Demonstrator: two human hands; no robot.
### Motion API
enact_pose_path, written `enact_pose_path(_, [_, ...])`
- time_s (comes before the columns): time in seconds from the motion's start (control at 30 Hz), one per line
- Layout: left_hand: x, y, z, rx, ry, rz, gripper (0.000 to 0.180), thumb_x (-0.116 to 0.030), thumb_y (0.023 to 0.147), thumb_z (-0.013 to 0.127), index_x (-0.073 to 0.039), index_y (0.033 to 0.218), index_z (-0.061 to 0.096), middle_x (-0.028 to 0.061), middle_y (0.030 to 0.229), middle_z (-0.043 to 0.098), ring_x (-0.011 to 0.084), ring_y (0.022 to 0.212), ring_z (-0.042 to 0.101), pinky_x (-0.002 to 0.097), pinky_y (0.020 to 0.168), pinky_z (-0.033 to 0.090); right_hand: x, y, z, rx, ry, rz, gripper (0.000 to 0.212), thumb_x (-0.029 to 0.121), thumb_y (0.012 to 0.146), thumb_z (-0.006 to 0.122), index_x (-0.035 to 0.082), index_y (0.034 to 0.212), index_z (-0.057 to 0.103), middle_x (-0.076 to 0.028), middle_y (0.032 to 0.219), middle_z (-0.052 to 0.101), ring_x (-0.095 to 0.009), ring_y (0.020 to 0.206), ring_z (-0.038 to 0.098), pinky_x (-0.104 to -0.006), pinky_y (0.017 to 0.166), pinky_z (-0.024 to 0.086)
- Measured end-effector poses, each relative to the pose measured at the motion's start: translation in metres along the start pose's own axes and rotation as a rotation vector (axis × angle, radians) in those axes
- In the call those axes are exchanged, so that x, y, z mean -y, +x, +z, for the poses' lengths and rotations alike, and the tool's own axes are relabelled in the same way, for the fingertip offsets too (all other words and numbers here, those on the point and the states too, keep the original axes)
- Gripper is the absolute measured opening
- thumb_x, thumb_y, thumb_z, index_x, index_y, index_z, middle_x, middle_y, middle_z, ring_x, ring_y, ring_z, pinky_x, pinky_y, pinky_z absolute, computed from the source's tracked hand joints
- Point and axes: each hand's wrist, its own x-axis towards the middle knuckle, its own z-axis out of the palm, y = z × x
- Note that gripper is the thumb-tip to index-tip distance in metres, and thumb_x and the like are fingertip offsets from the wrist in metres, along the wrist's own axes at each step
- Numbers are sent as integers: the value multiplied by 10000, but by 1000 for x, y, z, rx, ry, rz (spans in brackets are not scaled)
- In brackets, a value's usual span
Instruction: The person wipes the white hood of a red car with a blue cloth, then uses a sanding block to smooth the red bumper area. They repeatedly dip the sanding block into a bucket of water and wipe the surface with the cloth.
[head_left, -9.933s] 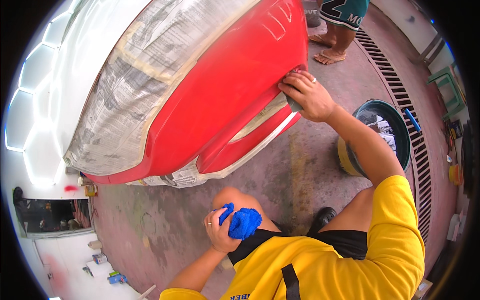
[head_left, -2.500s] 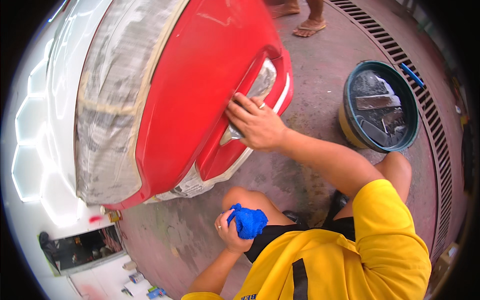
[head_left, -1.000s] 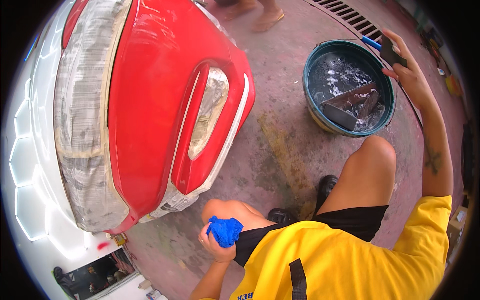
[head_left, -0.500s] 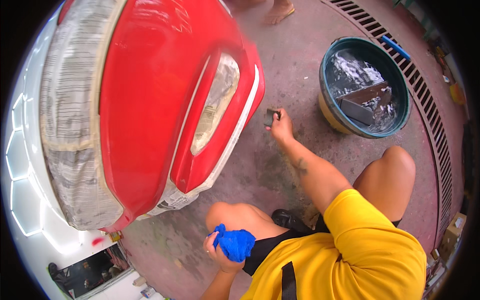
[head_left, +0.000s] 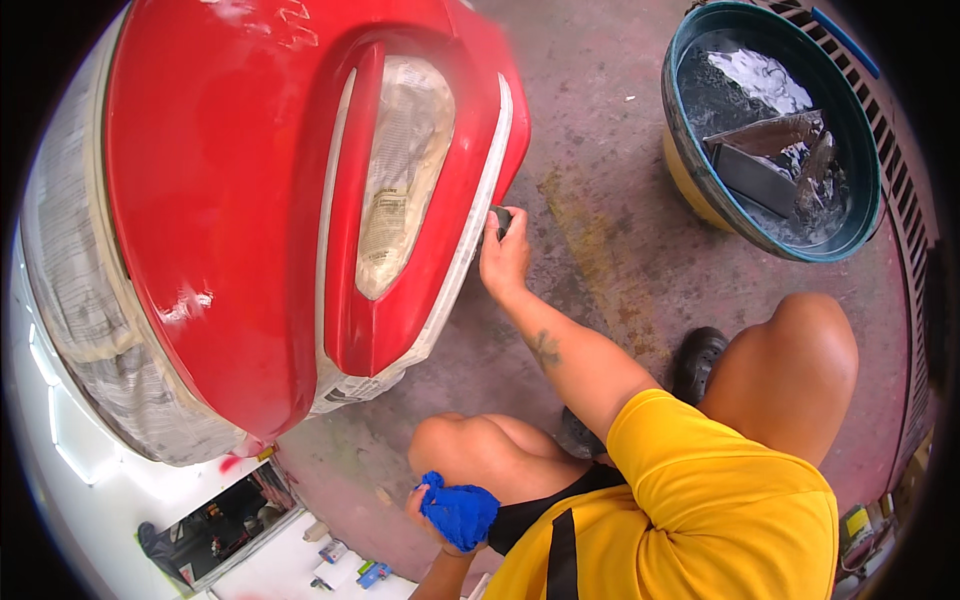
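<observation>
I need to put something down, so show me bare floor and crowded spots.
Open floor lies between the red panel and bucket, beyond the right hand. More lies between the panel's papered lower edge and the left knee. Crowded: inside the bucket, among dark slabs, and around the shoes.

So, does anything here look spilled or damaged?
The floor looks blotchy: a yellowish stain runs between the red bumper and the bucket, unlike the pinkish-grey around it. I can't tell whether it's fresh.

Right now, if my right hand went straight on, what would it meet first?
Probably the pale strip edging the red panel, which the dark block in your right hand may already touch; depth is unclear.
</observation>
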Motion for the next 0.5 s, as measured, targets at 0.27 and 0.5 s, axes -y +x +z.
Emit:
enact_pose_path(0.27, [-3, 0, 2, 38, -14, -71, 1024, -476, 780, 872, -36, 1544, 350, 215, 1418, 493, 383, 1299, 526, 530, 1126, 413, 49, 93, -18, -277, 48, -122, 537, 480, 1033, 642, 120, 1359, 414, -306, 1133, 721, -553, 1026, 697, -619, 888, 517])
enact_pose_path(0.5, [-23, 16, 1, 73, -1, -72, 1042, -420, 741, 919, -3, 1516, 362, 186, 1395, 490, 360, 1278, 534, 503, 1128, 403, 40, 93, -25, -206, 188, -105, 604, 493, 1004, 723, 46, 1291, 435, -297, 1143, 675, -468, 1067, 695, -541, 907, 530])
